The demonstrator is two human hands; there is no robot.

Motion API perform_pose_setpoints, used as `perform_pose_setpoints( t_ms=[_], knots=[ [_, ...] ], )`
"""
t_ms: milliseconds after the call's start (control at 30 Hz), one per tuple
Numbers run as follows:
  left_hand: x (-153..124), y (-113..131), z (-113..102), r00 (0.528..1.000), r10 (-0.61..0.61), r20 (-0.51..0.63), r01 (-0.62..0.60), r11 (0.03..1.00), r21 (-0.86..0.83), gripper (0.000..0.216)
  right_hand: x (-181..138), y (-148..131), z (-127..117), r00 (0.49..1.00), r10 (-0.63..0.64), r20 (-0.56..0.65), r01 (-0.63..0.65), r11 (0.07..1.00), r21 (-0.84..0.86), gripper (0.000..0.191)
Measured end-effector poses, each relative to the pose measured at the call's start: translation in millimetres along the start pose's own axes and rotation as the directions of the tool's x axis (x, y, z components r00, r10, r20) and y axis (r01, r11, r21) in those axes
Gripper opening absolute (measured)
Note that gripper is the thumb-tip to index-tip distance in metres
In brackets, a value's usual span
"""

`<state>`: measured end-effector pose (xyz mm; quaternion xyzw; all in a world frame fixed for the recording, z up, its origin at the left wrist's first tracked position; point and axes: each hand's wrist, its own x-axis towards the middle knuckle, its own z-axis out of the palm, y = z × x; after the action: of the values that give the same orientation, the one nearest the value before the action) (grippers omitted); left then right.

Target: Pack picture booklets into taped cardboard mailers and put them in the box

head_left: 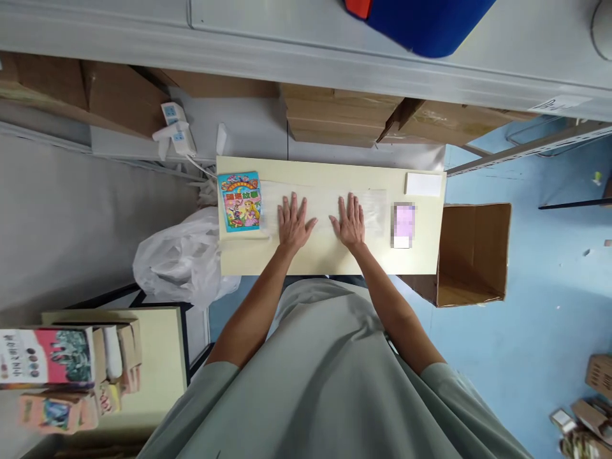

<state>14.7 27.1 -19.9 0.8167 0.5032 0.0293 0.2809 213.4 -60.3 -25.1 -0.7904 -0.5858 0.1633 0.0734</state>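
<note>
Both palms lie flat on a clear plastic sheet (375, 207) spread over the cream tabletop (325, 258). My left hand (293, 223) presses on the sheet's left part, fingers spread and pointing away from me. My right hand (350, 223) rests to the right of it in the same way, thumb turned inward. Left of my left hand, a colourful picture book (240, 201) lies at the table's left end, beside the sheet. To the right of my right hand are a blurred purple item (404, 223) and a small white rectangular block (423, 184). Neither hand holds anything.
An open cardboard box (473, 255) stands at the table's right. On the left hangs a white plastic bag (184, 261), near a power strip (178, 129). Stacked books (67, 357) sit on a lower-left table. Cardboard boxes (339, 115) line the back under a grey shelf (287, 32).
</note>
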Motion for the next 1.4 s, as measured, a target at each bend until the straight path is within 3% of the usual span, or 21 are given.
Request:
perform_pose_setpoints(
  t_ms=[133, 333, 700, 767, 933, 1067, 1167, 1300, 1400],
  knots=[
    [-3.7, -16.4, -6.0, 1.000, 0.010, -0.012, -0.011, 1.000, -0.029, 0.087, -5.4, 15.0, -2.2, 1.000, -0.017, -0.008, 0.017, 1.000, -0.016, 0.083],
    [-2.8, -19.3, -6.5, 0.999, 0.034, -0.005, -0.034, 0.999, 0.012, 0.086, -2.9, 15.8, -3.6, 1.000, -0.020, 0.016, 0.020, 1.000, -0.021, 0.083],
    [-19.9, -51.2, -31.0, 0.982, 0.190, 0.004, -0.189, 0.981, -0.041, 0.083, -2.1, 16.3, -1.0, 1.000, -0.022, 0.014, 0.022, 0.999, -0.038, 0.085],
    [-29.1, -56.2, -37.8, 0.988, 0.147, -0.050, -0.149, 0.988, -0.028, 0.082, -2.0, 15.8, -1.7, 1.000, -0.019, 0.021, 0.020, 0.999, -0.042, 0.085],
    [-60.3, -82.9, -54.1, 0.967, -0.092, -0.236, 0.107, 0.993, 0.051, 0.085, -2.7, 15.4, -2.4, 1.000, -0.016, 0.023, 0.017, 0.999, -0.043, 0.085],
    [-77.5, -106.4, -68.2, 0.990, -0.088, -0.110, 0.097, 0.992, 0.082, 0.039, -3.1, 14.5, -3.9, 1.000, -0.009, 0.027, 0.010, 0.999, -0.045, 0.085],
    [-80.0, -117.5, -83.3, 0.991, -0.123, -0.055, 0.127, 0.989, 0.070, 0.026, -3.2, 12.7, -7.0, 0.999, -0.002, 0.039, 0.004, 0.999, -0.042, 0.084],
    [-76.5, -132.9, -109.2, 0.947, -0.297, -0.120, 0.305, 0.951, 0.055, 0.023, -3.8, 10.2, -10.5, 0.999, 0.009, 0.050, -0.006, 0.999, -0.045, 0.083],
    [-73.2, -149.9, -128.6, 0.874, -0.439, -0.209, 0.452, 0.892, 0.018, 0.023, -4.6, 9.6, -10.5, 0.999, 0.003, 0.037, -0.001, 0.999, -0.052, 0.083]
  ],
)
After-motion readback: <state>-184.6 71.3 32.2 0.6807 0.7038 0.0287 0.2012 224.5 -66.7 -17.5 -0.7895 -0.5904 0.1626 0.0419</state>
